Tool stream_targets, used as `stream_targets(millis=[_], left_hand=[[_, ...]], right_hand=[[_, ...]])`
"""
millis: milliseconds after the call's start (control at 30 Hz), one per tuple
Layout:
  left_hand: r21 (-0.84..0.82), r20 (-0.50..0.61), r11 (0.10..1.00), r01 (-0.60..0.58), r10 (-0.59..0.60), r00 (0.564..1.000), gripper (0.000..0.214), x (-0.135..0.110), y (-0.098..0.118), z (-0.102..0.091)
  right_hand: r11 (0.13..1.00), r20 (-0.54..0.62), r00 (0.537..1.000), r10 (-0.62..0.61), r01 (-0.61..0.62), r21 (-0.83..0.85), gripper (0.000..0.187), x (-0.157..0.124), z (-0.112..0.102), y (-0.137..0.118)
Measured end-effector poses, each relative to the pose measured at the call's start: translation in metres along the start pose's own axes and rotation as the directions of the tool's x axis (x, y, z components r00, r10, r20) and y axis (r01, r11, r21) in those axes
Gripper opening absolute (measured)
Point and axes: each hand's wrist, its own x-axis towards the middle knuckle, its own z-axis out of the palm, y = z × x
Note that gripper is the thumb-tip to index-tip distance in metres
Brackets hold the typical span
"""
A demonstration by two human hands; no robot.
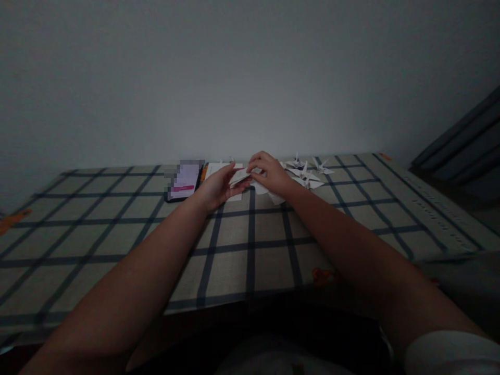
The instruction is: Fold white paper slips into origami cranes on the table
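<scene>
Both arms reach far out over a checked tablecloth [250, 250]. My left hand [217, 187] and my right hand [269, 174] meet on a partly folded white paper [240, 177]; the fingers of both pinch it from either side. More white paper sheets [219, 167] lie just behind and under the hands. To the right of my right hand stand folded white paper cranes [308, 172], close to the wall.
A phone [183, 182] with a lit screen lies left of the paper sheets. A plain wall rises behind the table. Dark fabric [461, 151] hangs at the far right. The room is dim.
</scene>
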Motion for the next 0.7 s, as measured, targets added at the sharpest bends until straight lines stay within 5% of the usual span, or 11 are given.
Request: stream_targets(millis=[67, 267, 700], left_hand=[[0.016, -0.018, 0.996, -0.088, 0.089, 0.996, 0.016, 0.0009, -0.0041, 0.0014], [0.048, -0.076, 0.978, -0.202, 0.205, 0.976, 0.018, 0.0030, -0.0070, -0.0007], [-0.008, -0.081, 0.995, -0.102, 0.101, 0.992, 0.007, -0.0016, -0.0053, 0.0082]], right_hand=[[1.000, 0.036, 0.999, -0.011, 0.011, 0.004, 0.011, -0.0017, 0.0021, 0.0011], [1.000, 0.105, 0.994, 0.010, -0.011, 0.009, 0.021, -0.0035, 0.0025, -0.0029], [0.998, 0.125, 0.990, 0.064, -0.067, 0.019, 0.026, -0.0037, 0.0018, 0.0025]])
